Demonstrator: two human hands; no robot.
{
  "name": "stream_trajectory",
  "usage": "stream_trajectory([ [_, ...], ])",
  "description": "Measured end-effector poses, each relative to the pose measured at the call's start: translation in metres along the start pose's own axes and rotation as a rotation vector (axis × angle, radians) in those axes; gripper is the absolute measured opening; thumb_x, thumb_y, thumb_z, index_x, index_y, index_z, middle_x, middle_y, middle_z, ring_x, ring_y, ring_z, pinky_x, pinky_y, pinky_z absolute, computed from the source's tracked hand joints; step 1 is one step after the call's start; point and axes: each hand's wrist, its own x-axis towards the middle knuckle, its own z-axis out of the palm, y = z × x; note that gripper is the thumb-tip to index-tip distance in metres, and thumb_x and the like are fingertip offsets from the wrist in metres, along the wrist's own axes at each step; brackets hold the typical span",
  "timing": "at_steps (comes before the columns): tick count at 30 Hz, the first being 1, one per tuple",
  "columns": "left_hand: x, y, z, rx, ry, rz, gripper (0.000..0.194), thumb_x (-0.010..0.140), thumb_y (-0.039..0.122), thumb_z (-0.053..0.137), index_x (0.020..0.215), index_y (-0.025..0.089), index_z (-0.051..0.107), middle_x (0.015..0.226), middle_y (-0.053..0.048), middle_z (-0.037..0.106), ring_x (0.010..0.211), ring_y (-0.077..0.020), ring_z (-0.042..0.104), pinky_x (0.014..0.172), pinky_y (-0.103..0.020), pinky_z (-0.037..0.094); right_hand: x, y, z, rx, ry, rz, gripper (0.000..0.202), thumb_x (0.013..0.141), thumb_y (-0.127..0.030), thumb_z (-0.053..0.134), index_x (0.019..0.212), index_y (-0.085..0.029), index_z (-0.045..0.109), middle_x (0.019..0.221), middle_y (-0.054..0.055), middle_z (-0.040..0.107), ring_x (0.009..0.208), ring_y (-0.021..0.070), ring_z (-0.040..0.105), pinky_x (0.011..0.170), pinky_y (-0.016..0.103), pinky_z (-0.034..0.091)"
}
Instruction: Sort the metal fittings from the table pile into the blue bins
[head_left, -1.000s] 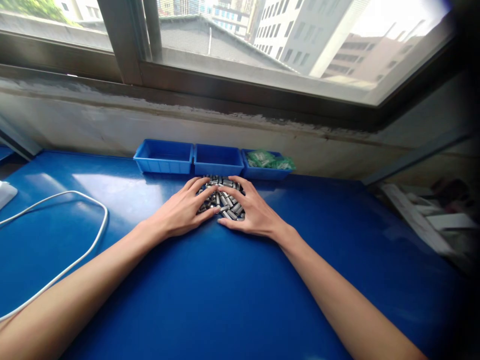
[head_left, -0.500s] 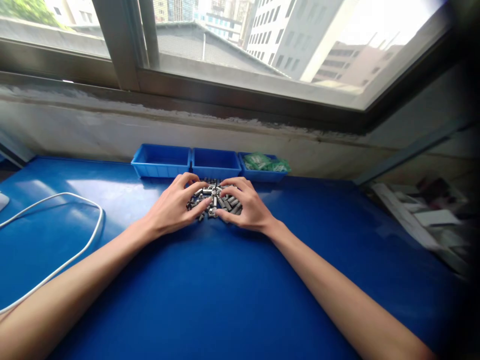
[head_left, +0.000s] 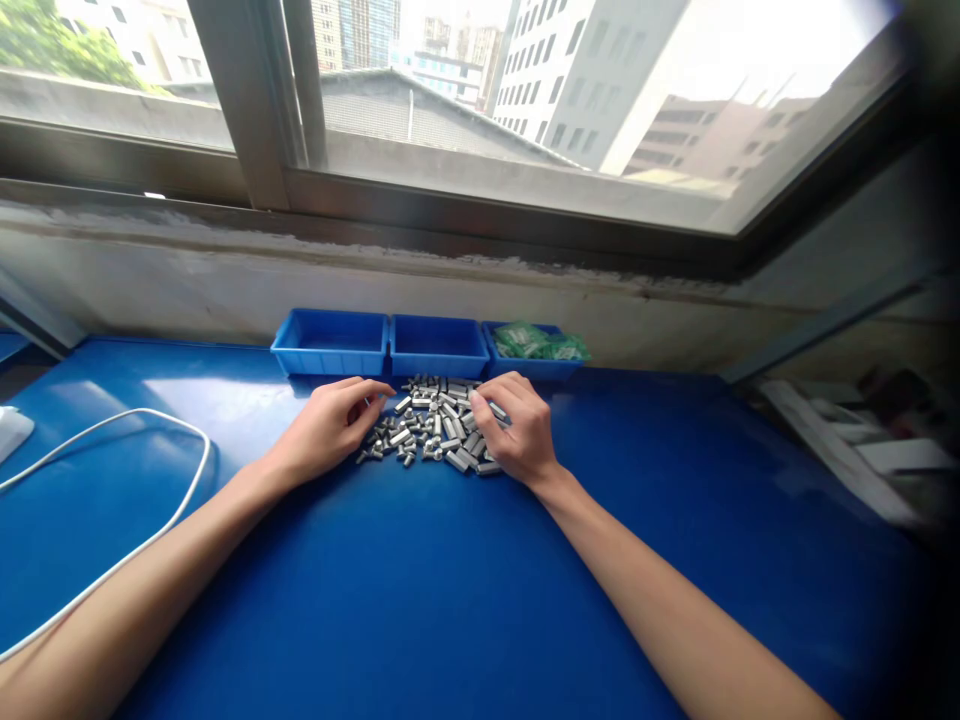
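A loose pile of metal hex standoffs and small screws lies on the blue table between my hands. The standoffs lie mostly on the right side of the pile, the screws more to the left. At the left edge, my left hand is closed, thumb and index fingertip close together. My right hand is at the right edge, its fingers curled in and its thumb pointing at the standoffs. Whether either hand holds a small piece is hidden by the fingers.
Behind the pile stand three blue bins: a left bin, a middle bin, and a right bin with green plastic packets. A white cable loops across the blue table at left. A window frame rises beyond.
My hands have drawn apart from around the pile, left hand leftward and right hand rightward. Their fingers have curled in, and more of the pile shows. The camera view has tilted up slightly.
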Motion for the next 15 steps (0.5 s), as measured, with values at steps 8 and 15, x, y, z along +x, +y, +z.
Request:
stream_trajectory([
  [8, 0.016, 0.000, -0.006, 0.100, -0.174, 0.171, 0.034, 0.100, 0.033, 0.049, 0.119, 0.021, 0.074, 0.109, -0.008, 0.068, 0.081, -0.0149, 0.064, 0.072, -0.026, 0.048, 0.000, -0.002, 0.003, 0.027, -0.024, -0.027, 0.026, 0.099, -0.029, 0.051, 0.076, -0.022, 0.061, 0.079, 0.006, 0.069, 0.081, 0.0225, 0.061, 0.080, 0.042, 0.047],
  [15, 0.021, 0.001, -0.009, 0.237, -0.136, 0.118, 0.032, 0.097, 0.036, 0.052, 0.110, 0.020, 0.076, 0.100, -0.007, 0.071, 0.073, -0.0162, 0.063, 0.070, -0.029, 0.047, 0.000, -0.003, 0.003, 0.026, -0.038, -0.021, 0.030, 0.100, -0.031, 0.048, 0.075, -0.022, 0.061, 0.079, 0.006, 0.069, 0.082, 0.0227, 0.061, 0.081, 0.041, 0.047],
])
